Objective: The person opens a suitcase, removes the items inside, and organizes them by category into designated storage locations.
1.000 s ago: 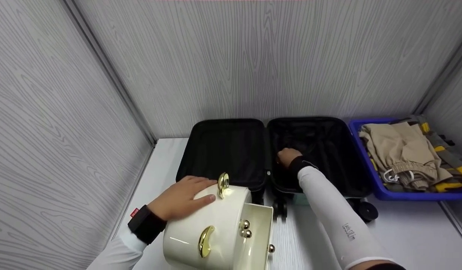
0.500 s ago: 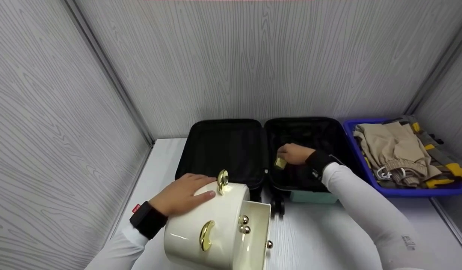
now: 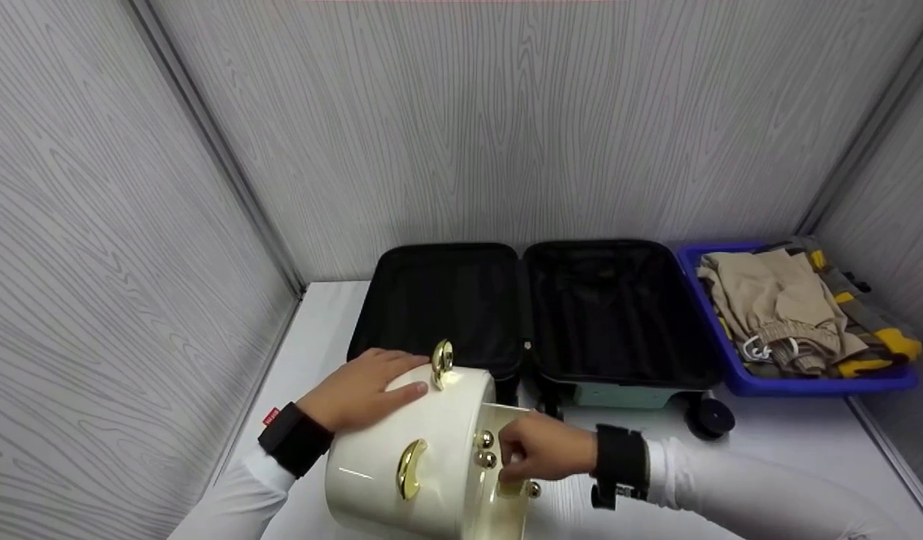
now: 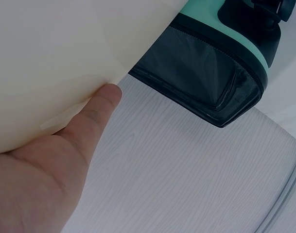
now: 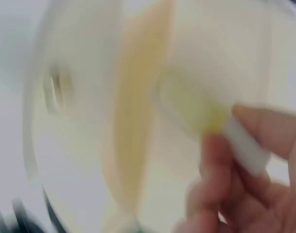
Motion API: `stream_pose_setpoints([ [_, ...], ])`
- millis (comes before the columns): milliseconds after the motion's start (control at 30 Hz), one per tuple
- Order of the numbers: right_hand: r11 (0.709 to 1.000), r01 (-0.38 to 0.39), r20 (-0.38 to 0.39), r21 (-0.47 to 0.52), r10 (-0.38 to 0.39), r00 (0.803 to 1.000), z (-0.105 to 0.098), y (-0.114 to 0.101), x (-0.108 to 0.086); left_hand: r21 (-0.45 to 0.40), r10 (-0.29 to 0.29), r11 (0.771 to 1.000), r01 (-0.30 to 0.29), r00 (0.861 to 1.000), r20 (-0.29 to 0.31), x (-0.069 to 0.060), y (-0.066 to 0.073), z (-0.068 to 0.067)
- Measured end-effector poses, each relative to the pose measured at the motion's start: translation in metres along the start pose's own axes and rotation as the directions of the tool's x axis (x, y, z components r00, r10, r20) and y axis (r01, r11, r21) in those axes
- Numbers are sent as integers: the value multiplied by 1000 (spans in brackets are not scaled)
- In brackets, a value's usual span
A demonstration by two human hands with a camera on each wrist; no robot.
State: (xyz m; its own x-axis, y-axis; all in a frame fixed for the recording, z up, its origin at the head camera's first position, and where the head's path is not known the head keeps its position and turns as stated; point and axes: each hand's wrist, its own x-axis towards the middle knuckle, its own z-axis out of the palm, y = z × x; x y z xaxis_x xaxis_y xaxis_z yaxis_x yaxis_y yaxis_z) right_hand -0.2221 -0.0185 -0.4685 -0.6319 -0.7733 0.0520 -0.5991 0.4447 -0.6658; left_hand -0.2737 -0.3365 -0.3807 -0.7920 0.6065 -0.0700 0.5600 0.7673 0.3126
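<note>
A glossy cream storage box with gold crescent handles stands at the front, its drawer with round gold knobs pulled out on the right. On the box's top my left hand lies flat, fingers extended; the left wrist view shows that hand against the cream surface. Over the open drawer, my right hand pinches a small bottle between thumb and fingers. It is blurred, pale yellow, with a whitish cap end. In the head view, the hand mostly covers it.
Behind the box, a suitcase lies open, with a black left half and a black-lined right half on wheels. To its right, a blue basket holds folded beige trousers and grey-yellow clothing. Grey walls enclose the table.
My right hand has come out of the suitcase's right half with the small bottle and moved toward me, over the drawer. The left hand stays on the box.
</note>
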Motion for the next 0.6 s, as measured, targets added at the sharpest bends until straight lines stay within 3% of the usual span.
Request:
stream_pose_setpoints([
  [100,998,46,30,-49,-45,999,21,-2,0,1,0,1000,0,1000,-2,0,0,1],
  [200,976,102,92,-194,-85,992,31,-2,3,3,-6,1000,6,1000,-5,1,0,1],
  [400,904,64,184,-422,17,983,44,6,11,-2,7,1000,-7,1000,-27,1,0,2],
  [533,851,47,129,-524,25,991,51,16,11,-4,7,1000,-7,1000,-23,0,0,1],
  [600,840,48,78,-540,-6,997,52,21,8,-6,2,1000,-2,1000,-16,1,1,1],
])
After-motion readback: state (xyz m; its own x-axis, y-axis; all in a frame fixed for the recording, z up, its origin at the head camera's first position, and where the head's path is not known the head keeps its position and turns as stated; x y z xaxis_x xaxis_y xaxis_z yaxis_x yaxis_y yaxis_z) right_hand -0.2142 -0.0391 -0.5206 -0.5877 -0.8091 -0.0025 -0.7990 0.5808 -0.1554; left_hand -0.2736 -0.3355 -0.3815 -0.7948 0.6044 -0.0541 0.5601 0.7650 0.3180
